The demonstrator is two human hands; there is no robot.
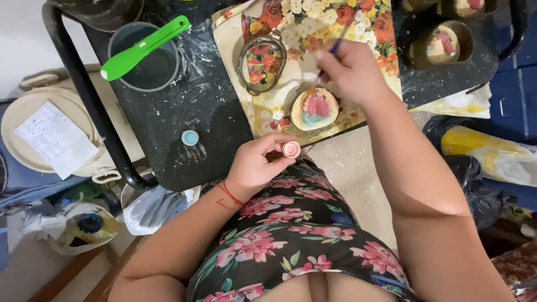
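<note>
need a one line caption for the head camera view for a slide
Right hand brushes a dental mould on a floral tray; left hand holds a small pink pot.

The tray [235, 39] is glossy printed metal; the table [184, 106] is rough, dusty black; the spatula [144, 47] is smooth green plastic.

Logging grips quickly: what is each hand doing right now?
Left hand: closed on a small pink pot.
Right hand: closed on a thin brush.
</note>
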